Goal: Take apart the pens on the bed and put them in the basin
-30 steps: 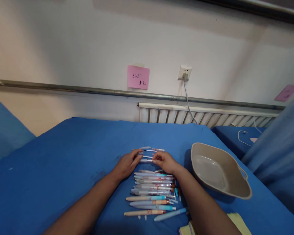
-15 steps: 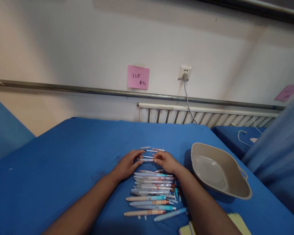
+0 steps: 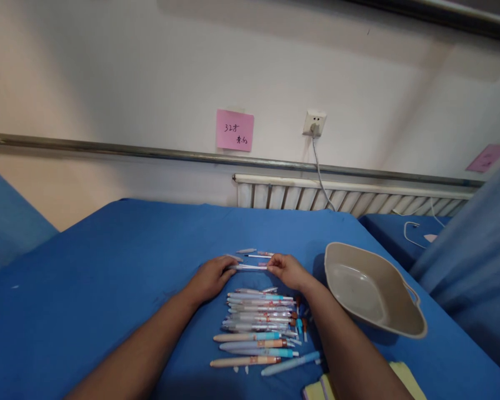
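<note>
My left hand (image 3: 208, 276) and my right hand (image 3: 289, 270) rest on the blue cloth of the table (image 3: 108, 278), each pinching one end of a thin clear pen part (image 3: 248, 267) held level between them. Just in front of my wrists lies a neat stack of several pens (image 3: 258, 325) in pale blue, peach and clear plastic. A few loose pen parts (image 3: 256, 253) lie beyond my fingers.
A tan plastic basin (image 3: 375, 291) stands on the table to the right of my right arm. A yellow pad (image 3: 404, 380) shows at the near right edge. Behind the table are a radiator (image 3: 350, 197), a wall socket with a cable (image 3: 314, 123) and a pink note (image 3: 234, 130).
My hands have drawn a little apart along the pen part, and my right hand has shifted slightly to the right. The pen stack has not moved.
</note>
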Demonstrator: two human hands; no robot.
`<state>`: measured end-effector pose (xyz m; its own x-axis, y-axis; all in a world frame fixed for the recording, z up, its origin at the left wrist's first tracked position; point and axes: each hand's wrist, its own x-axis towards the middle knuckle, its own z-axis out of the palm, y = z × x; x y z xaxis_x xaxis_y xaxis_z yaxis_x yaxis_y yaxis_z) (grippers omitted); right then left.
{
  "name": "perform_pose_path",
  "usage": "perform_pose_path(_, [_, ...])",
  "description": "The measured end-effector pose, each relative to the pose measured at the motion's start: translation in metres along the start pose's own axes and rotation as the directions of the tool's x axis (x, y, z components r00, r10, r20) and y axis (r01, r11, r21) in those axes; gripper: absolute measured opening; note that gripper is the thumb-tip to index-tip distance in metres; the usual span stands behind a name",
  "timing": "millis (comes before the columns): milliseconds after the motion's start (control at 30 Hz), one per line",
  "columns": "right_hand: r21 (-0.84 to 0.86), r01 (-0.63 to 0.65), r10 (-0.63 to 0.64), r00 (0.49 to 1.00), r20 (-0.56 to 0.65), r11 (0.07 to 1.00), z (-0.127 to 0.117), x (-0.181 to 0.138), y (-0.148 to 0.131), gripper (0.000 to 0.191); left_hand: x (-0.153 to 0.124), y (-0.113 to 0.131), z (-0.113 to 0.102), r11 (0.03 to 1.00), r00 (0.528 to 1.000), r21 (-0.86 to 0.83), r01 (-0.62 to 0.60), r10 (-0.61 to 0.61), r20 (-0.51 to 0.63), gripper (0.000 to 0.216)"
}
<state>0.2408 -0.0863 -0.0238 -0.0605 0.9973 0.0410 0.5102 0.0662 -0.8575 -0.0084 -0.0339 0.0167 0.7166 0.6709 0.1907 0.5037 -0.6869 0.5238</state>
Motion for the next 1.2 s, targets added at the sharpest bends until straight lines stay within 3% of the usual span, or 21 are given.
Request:
perform_pose_path(200, [-0.117,-0.042,0.038,0.998,-0.041,0.992,-0.009,-0.001,0.009,0.009,-0.002,-0.012,-0.014,0.997,1.0,0.079,-0.008,0.009,-0.011,0.021])
perform_pose_path(367, [-0.245,-0.068,0.049,0.995,-0.084,0.967,-0.013,-0.004,-0.002,0.01,-0.002,-0.011,-0.014,0.997,1.0,0.075,-0.005,0.006,-0.015,0.021])
perform_pose_path(567, [-0.238,0.042,-0.053,0.998,-0.041,0.97,0.005,-0.008,-0.025,0.012,-0.002,0.007,-0.002,0.998,0.998,0.015,-0.058,0.058,0.025,0.023])
perform_pose_path(867, [-0.545,0.052,-0.059,0.998,0.006,0.837,0.006,-0.013,-0.036,0.014,-0.002,-0.001,-0.007,0.995,0.995,0.049,-0.082,0.079,0.066,0.023])
perform_pose_path(1067, [-0.626,0.005,-0.021,1.0,-0.018,0.779,-0.002,-0.013,-0.033,0.014,-0.002,-0.017,-0.021,0.998,0.999,0.057,0.016,-0.018,0.032,0.022])
perform_pose_path(1200, [-0.646,-0.029,-0.002,0.999,-0.047,0.762,-0.003,-0.013,-0.032,0.017,-0.001,-0.021,-0.014,0.994,0.999,0.104,0.047,-0.046,-0.011,0.021])
